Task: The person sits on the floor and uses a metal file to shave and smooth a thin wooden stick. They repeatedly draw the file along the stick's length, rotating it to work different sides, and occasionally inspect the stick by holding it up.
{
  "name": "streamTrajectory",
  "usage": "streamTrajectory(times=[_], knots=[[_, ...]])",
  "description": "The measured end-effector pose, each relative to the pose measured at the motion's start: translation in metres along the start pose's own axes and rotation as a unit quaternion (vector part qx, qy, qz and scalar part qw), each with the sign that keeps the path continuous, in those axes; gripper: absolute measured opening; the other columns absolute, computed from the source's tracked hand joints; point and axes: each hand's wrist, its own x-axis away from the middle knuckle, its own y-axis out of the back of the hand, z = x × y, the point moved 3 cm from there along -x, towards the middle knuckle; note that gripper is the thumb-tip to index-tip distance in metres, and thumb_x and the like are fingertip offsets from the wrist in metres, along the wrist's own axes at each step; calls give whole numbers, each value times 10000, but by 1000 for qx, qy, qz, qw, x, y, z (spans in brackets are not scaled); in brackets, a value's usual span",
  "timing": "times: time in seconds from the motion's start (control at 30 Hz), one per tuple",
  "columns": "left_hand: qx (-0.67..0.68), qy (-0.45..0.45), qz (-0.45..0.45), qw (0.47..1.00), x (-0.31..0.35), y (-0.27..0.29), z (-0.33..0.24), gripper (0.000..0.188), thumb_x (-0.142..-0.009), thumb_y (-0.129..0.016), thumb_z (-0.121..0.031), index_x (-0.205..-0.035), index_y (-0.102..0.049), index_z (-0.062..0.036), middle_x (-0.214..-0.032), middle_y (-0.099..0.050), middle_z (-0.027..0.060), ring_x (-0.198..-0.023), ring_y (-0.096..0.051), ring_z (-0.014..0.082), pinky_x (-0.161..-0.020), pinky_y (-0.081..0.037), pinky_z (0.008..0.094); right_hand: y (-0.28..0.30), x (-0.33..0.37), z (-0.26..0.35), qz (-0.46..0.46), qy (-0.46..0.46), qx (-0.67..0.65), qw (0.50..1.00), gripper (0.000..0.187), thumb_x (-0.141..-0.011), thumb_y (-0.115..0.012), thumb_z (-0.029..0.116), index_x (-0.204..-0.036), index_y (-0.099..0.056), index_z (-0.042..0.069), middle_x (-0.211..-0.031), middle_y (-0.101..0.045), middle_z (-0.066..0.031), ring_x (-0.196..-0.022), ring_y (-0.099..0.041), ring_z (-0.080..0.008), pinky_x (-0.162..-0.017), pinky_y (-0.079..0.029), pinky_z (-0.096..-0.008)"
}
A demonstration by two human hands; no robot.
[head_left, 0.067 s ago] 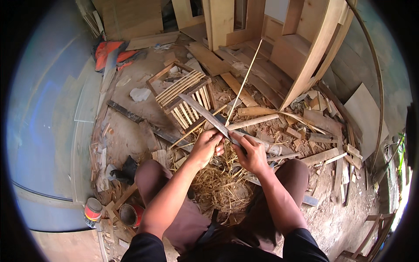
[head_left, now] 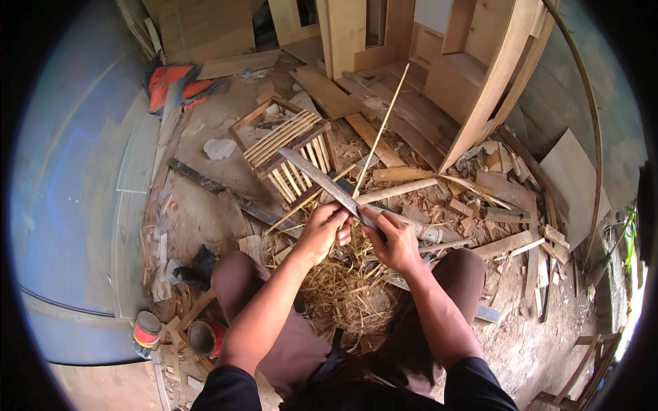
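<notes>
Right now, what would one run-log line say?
left hand: grips thin bamboo strip | right hand: holds long blade against strip | shavings pile between knees

Pale yellow bamboo strip [head_left: 379,130], grey steel blade [head_left: 322,181], straw-coloured shavings [head_left: 343,288], pale slatted wooden cage [head_left: 288,154], orange-red cloth [head_left: 175,81], red can with white band [head_left: 146,333], brown trousers [head_left: 274,322]

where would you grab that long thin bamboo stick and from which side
Judging by its pose, low down, close to where the left hand already pinches it. The bamboo stick is long, thin and slanted up and away over the slatted frame, so its far end would likely flex. Come from the left, fingers across its width, clear of the long blade in the right hand.
</notes>
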Motion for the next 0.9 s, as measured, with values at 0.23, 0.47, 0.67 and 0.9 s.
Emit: streamTrajectory(times=[0.23, 0.47, 0.67, 0.9], knots=[[-35, -37, -15, 999, 7, -1, -16, 423, -1072, -494, -96, -1490, -482, -36, -845, -510, -18, -567, -387, 11, -471, -339, 184, 0, -8, 0, 15, 12, 25, 1000, 498, -915, -720, 227, -1395, -611, 300, -839, -629, -71, -602, -631, -309, -507, -504, -440], [-73, -27, -29, 997, 15, 1, -12, 462, -1066, -480, -78, -1522, -442, -18, -799, -503, -19, -520, -348, 17, -451, -308, 181, 0, -2, -1, -20, 47, 53, 997, 432, -889, -749, 250, -1313, -693, 314, -782, -590, -29, -573, -610, -249, -486, -484, -411], [-78, -14, -24, 997, 24, 3, -8, 422, -1063, -519, -78, -1483, -506, -32, -777, -492, -29, -520, -333, 1, -440, -276, 179, 4, 3, -7, -67, 83, 78, 991, 454, -873, -764, 253, -1311, -692, 350, -745, -550, -11, -560, -594, -226, -456, -461, -384], [-111, -21, -3, 994, 47, 1, -16, 427, -1058, -526, -64, -1484, -521, -77, -786, -488, -39, -528, -314, 6, -454, -277, 170, 29, 8, -39, -112, 57, 138, 982, 469, -858, -778, 203, -1297, -707, 351, -759, -574, 6, -574, -590, -177, -453, -466, -364]])
